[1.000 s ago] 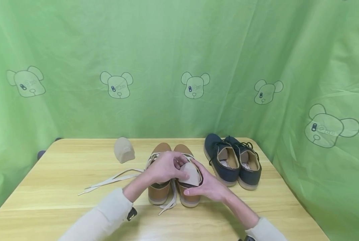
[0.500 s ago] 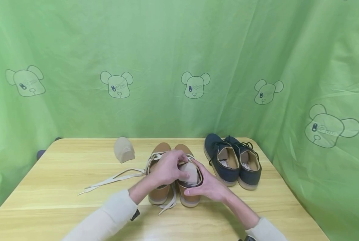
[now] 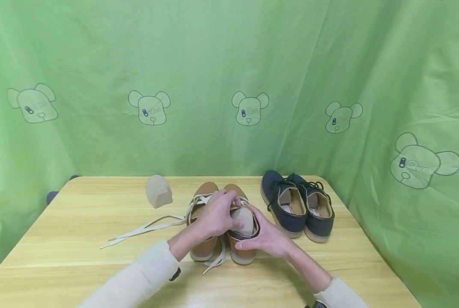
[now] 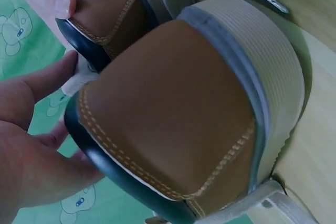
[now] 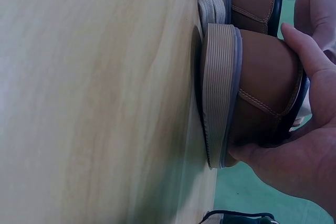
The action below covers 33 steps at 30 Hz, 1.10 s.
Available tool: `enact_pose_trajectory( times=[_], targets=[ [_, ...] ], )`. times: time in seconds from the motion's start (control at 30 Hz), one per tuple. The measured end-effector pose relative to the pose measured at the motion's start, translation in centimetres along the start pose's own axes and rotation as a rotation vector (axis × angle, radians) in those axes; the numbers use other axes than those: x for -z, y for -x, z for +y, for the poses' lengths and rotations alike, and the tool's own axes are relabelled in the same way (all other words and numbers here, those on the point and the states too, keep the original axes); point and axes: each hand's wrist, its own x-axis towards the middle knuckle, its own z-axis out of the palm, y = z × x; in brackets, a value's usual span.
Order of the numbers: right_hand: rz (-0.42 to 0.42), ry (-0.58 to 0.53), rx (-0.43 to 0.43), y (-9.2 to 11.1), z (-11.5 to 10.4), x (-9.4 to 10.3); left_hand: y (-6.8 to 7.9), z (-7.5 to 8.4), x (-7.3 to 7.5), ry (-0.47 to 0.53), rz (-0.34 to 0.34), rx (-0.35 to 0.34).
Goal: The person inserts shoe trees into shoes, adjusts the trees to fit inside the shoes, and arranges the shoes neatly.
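Head view: the right hand (image 3: pixel 265 236) clamps its grip round the right tan shoe (image 3: pixel 240 255), presumably bracing it, while the left hand (image 3: pixel 219 214) lays its thumb on the insert (image 3: pixel 246 219) inside that shoe; whether this grip pinches it, I cannot tell.

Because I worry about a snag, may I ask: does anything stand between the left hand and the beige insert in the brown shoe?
Nothing visible does: the left hand has its thumb on the beige insert, within the opening of the brown shoe that the right hand holds. Deeper inside the shoe I cannot see.
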Motion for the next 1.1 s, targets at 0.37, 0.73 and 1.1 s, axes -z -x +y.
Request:
enact_pose_trajectory(
  times=[0.37,0.73,1.1],
  targets=[
    [-0.025,-0.037,0.027,-0.1,0.3,-0.2,-0.2,0.5,0.8,-0.018,-0.106,0.04],
    [0.003,0.002,0.001,0.0,0.0,-0.3,-0.9,0.3,1.2,-0.001,-0.203,0.094],
    [0.019,0.021,-0.009,0.0,0.1,-0.2,-1.5,0.4,1.3,0.003,-0.223,0.126]
  ],
)
